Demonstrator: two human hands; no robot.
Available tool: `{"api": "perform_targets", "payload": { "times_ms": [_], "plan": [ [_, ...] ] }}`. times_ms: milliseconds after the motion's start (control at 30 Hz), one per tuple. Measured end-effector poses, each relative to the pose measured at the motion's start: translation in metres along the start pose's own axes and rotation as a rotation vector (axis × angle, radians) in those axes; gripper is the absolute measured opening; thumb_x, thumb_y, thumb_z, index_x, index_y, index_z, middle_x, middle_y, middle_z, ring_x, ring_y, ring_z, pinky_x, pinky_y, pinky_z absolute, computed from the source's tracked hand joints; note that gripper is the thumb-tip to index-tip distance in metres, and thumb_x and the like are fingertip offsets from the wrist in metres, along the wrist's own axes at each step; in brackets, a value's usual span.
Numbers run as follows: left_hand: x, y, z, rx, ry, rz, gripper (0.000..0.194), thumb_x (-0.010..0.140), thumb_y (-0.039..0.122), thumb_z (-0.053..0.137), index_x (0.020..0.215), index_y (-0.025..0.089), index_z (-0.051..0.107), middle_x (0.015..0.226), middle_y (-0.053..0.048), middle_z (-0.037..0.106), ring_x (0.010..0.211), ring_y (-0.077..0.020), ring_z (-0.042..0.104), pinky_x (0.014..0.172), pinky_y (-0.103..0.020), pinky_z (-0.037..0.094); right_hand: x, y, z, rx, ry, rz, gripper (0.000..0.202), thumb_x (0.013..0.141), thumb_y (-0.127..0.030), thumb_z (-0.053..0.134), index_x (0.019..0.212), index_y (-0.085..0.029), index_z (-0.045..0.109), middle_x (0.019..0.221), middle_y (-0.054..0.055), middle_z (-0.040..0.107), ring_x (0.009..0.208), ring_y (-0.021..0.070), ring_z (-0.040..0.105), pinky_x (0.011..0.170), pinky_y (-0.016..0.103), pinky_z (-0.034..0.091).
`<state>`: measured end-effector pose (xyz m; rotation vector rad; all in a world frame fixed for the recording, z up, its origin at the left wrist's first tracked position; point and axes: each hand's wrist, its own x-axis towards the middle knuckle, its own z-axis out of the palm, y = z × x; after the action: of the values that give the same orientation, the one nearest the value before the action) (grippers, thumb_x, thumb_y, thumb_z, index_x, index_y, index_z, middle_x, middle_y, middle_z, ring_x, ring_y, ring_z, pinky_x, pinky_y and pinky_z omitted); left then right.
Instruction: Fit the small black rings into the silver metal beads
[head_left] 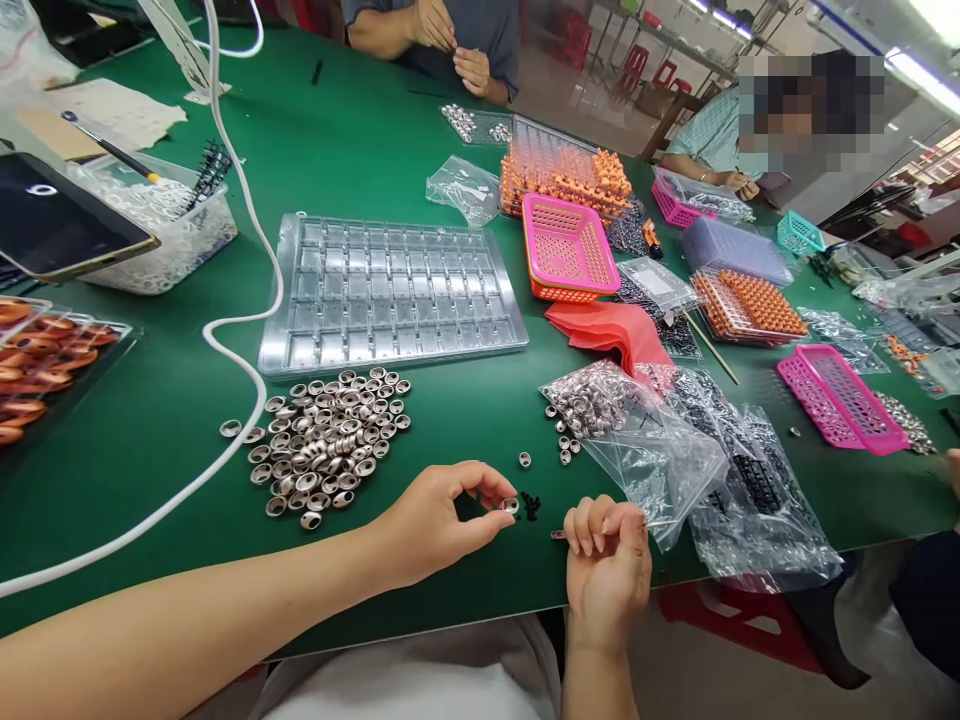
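Observation:
Between the thumb and fingers of my left hand [431,520] is a small silver metal ring [510,506], held just above the green table. A little heap of tiny black parts [531,506] lies right beside it. My right hand [609,565] is closed, palm up, around a thin metal tool [558,535]. One end pokes out to the left of the fingers and a slim tip to the right; the rest is hidden, so its kind is unclear. Left of my hands spreads a pile of similar silver rings [322,440]. A single ring [525,460] lies ahead of my left hand.
A clear compartment tray [397,295] lies ahead, with a white cable [244,320] running along its left. Plastic bags of parts [592,400] and pink baskets [570,245] are on the right. A phone [60,215] is at left. Co-workers sit across the table.

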<state>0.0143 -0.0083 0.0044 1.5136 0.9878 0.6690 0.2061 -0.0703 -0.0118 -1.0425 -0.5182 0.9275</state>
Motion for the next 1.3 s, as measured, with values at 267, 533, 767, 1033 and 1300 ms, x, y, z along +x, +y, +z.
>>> {"api": "perform_targets", "payload": {
  "times_ms": [267,533,767,1033,1300],
  "plan": [
    [0.006,-0.008,-0.008,0.275,0.077,0.229,0.015,0.091,0.028,0.061,0.093,0.021,0.073,0.085,-0.002,0.073,0.081,-0.0159,0.068,0.076,-0.028,0.054,0.003,0.006,-0.002,0.067,-0.002,0.021,0.045,0.102,-0.046,0.049,0.065,-0.021,0.046,0.056,-0.006,0.032,0.048,0.0087,0.034,0.045,0.022,0.032],
    [0.021,-0.013,-0.02,0.727,0.092,0.319,0.008,0.088,0.019,0.067,0.088,0.02,0.075,0.09,-0.005,0.072,0.091,-0.0199,0.065,0.082,-0.032,0.052,0.003,0.009,-0.012,0.113,-0.086,0.022,0.047,0.101,-0.045,0.051,0.062,-0.02,0.046,0.055,-0.006,0.033,0.046,0.0085,0.037,0.044,0.024,0.031],
    [0.019,0.001,-0.038,1.058,0.141,0.211,0.005,0.083,0.013,0.067,0.082,0.015,0.07,0.094,-0.013,0.07,0.097,-0.0287,0.061,0.088,-0.044,0.052,0.003,0.012,-0.009,0.111,-0.115,-0.09,0.044,0.099,-0.042,0.057,0.062,-0.02,0.047,0.055,-0.006,0.034,0.046,0.0078,0.036,0.045,0.024,0.029],
    [0.023,0.009,-0.103,1.199,0.33,0.045,0.029,0.1,0.039,0.066,0.116,0.015,0.066,0.12,-0.009,0.066,0.11,-0.0241,0.065,0.097,-0.047,0.056,0.001,0.01,-0.006,0.081,-0.139,-0.167,0.044,0.098,-0.043,0.059,0.063,-0.02,0.045,0.056,-0.007,0.037,0.048,0.0076,0.037,0.046,0.024,0.031],
    [0.029,0.002,-0.076,0.957,0.282,0.346,0.015,0.098,0.024,0.06,0.095,0.014,0.072,0.101,-0.009,0.073,0.103,-0.024,0.066,0.098,-0.044,0.054,0.003,0.013,-0.003,0.043,-0.137,-0.223,0.048,0.097,-0.053,0.059,0.065,-0.021,0.041,0.055,-0.009,0.034,0.046,0.0063,0.032,0.045,0.022,0.029]
  ]
}}
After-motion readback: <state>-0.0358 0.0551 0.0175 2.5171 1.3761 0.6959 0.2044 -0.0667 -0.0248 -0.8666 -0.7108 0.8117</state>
